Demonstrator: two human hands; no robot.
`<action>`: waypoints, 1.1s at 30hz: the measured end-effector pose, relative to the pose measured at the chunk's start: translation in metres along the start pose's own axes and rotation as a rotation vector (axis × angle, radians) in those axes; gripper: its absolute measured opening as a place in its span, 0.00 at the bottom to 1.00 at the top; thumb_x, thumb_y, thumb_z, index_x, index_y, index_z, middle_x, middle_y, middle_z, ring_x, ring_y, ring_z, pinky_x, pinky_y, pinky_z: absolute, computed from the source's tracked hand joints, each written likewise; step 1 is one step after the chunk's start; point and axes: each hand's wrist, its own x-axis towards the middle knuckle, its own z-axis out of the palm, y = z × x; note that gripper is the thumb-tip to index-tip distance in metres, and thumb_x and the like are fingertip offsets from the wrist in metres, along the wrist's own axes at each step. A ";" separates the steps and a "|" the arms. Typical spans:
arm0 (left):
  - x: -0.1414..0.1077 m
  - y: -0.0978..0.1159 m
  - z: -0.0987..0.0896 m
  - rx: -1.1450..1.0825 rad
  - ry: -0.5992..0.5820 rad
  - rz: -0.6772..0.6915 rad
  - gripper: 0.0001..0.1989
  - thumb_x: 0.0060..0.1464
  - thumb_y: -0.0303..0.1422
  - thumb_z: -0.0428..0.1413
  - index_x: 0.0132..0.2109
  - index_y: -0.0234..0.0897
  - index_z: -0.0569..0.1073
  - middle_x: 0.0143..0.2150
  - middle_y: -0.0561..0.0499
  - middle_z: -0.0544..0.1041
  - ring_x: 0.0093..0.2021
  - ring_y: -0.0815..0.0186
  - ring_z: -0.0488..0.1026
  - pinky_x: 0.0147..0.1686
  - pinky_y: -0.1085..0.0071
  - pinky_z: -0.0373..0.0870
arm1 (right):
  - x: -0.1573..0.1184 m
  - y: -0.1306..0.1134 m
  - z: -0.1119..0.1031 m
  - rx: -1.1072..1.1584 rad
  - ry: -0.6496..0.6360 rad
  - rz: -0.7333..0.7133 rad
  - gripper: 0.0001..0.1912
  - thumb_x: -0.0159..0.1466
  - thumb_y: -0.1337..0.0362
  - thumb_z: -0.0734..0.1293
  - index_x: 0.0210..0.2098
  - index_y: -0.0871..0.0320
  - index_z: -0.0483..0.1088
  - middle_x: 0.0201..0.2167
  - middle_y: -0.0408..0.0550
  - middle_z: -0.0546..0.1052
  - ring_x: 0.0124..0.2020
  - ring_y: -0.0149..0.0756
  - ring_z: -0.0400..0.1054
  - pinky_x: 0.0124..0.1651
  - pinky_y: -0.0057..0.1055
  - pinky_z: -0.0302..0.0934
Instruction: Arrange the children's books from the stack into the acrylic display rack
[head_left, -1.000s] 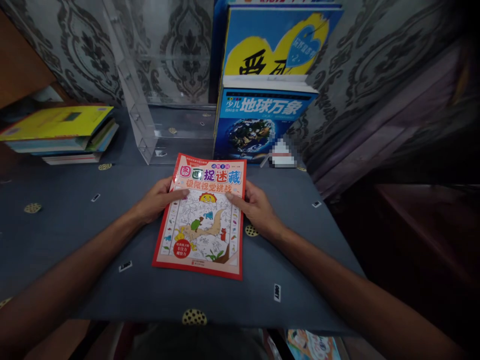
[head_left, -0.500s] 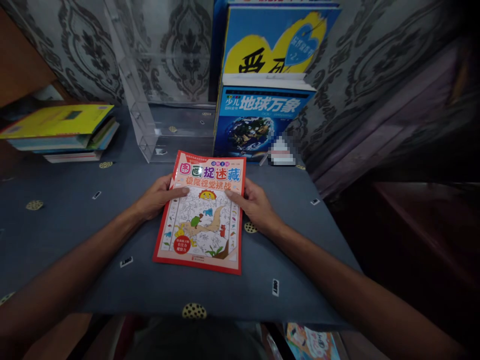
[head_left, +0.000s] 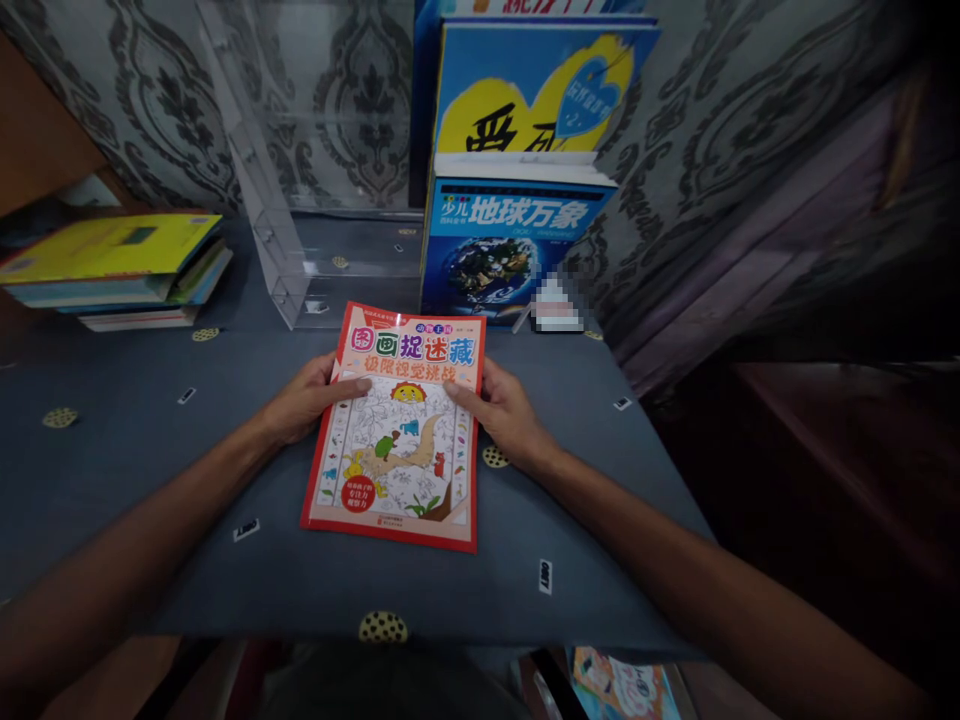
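Note:
A red-bordered picture book (head_left: 405,450) with a cartoon sun and animals on its cover is held between both hands over the table. My left hand (head_left: 311,400) grips its left edge, thumb lying on the cover and the other fingers hidden behind. On the opposite edge, my right hand (head_left: 510,410) holds the book the same way, thumb on top. The cover faces up, and its upper edge is close to the front of a clear acrylic book rack (head_left: 292,265).
Upright in the rack's right side are a blue book with a globe (head_left: 491,265) and a taller blue-and-yellow book (head_left: 540,90). A stack of books (head_left: 112,260) lies at the left. A blurred-out white object (head_left: 559,305) stands beside the rack. Below the table's front edge lies a colourful book (head_left: 622,685).
The whole view has shifted slightly, so the rack, table and books appear a little to the left. Both hands keep their hold on the picture book.

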 end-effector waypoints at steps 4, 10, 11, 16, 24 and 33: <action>0.000 0.000 0.001 -0.008 0.009 0.001 0.26 0.47 0.34 0.68 0.54 0.35 0.74 0.43 0.42 0.84 0.39 0.55 0.83 0.39 0.64 0.81 | 0.000 0.001 -0.001 -0.012 0.009 -0.009 0.22 0.58 0.52 0.74 0.48 0.52 0.68 0.51 0.49 0.80 0.51 0.47 0.75 0.57 0.52 0.71; -0.001 -0.001 -0.001 -0.018 -0.009 0.005 0.26 0.49 0.33 0.67 0.55 0.34 0.73 0.44 0.41 0.84 0.39 0.55 0.83 0.38 0.64 0.80 | 0.001 0.002 -0.003 -0.036 0.002 -0.020 0.22 0.58 0.51 0.73 0.48 0.52 0.68 0.51 0.49 0.80 0.51 0.48 0.76 0.56 0.53 0.71; -0.001 -0.001 -0.001 -0.018 -0.011 0.004 0.26 0.49 0.33 0.67 0.55 0.34 0.73 0.44 0.41 0.84 0.39 0.55 0.83 0.38 0.64 0.80 | 0.001 0.002 -0.003 -0.033 0.002 -0.018 0.22 0.58 0.51 0.73 0.48 0.52 0.68 0.51 0.49 0.80 0.51 0.48 0.76 0.56 0.53 0.71; 0.000 -0.002 -0.001 -0.008 -0.006 -0.004 0.29 0.48 0.35 0.68 0.56 0.35 0.71 0.47 0.40 0.83 0.39 0.55 0.83 0.39 0.63 0.80 | 0.001 0.001 -0.001 -0.009 -0.004 -0.006 0.22 0.59 0.52 0.73 0.48 0.52 0.68 0.50 0.49 0.80 0.50 0.47 0.76 0.56 0.53 0.71; -0.003 0.000 0.003 -0.056 0.016 0.021 0.23 0.46 0.35 0.69 0.49 0.33 0.75 0.42 0.41 0.84 0.37 0.57 0.83 0.37 0.66 0.80 | 0.000 -0.003 0.002 0.018 0.032 -0.045 0.20 0.57 0.53 0.75 0.46 0.51 0.71 0.46 0.47 0.82 0.44 0.44 0.78 0.53 0.50 0.73; -0.005 0.004 0.012 -0.190 0.211 0.078 0.28 0.37 0.36 0.72 0.46 0.33 0.73 0.38 0.42 0.85 0.33 0.54 0.83 0.33 0.64 0.79 | -0.007 -0.009 0.006 -0.055 -0.181 0.053 0.26 0.56 0.48 0.76 0.46 0.58 0.73 0.45 0.52 0.82 0.44 0.46 0.79 0.51 0.50 0.73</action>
